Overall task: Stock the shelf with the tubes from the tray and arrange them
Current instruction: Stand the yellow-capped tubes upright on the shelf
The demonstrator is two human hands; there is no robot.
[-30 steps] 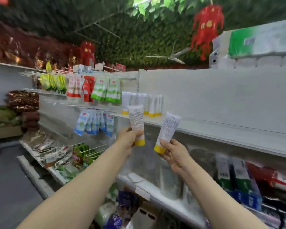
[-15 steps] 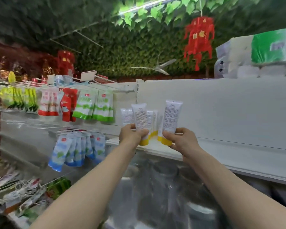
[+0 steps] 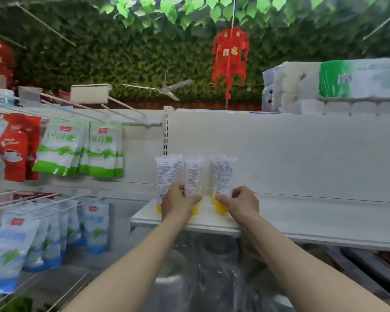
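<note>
Left tube (image 3: 193, 176) and right tube (image 3: 223, 174), aloft a second ago, are now stood cap-down on the shelf (image 3: 313, 219), still gripped by left hand (image 3: 178, 207) and right hand (image 3: 240, 202); release pending.

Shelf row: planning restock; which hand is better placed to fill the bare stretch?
Right, likely: the right hand, gripping a tube, borders the bare shelf; the left hand sits among standing tubes.

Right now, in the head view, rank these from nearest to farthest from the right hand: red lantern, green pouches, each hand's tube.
1. Right tube, gripped by the right hand.
2. Left tube, just leftward, in the left hand.
3. Green pouches, hanging far left.
4. Red lantern, high overhead.
</note>
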